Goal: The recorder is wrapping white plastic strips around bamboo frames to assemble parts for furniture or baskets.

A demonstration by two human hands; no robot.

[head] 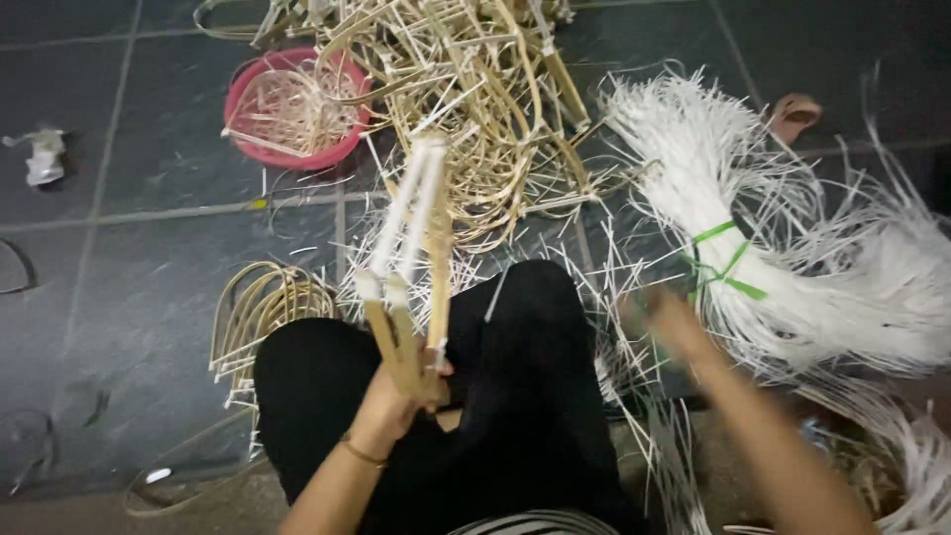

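— What's nearest?
— Left hand [401, 391] clenched around a bamboo frame [406, 277], upright over the lap. Right hand [669, 322] is blurred; grip unclear, beside the white strip bundle [753, 228].
— Beyond?
— Tangled cane frames [475, 99], pink basket [292, 107].

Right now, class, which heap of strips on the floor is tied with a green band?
The white strip bundle on the right, bound by a green band; the tan cane pile lies loose.
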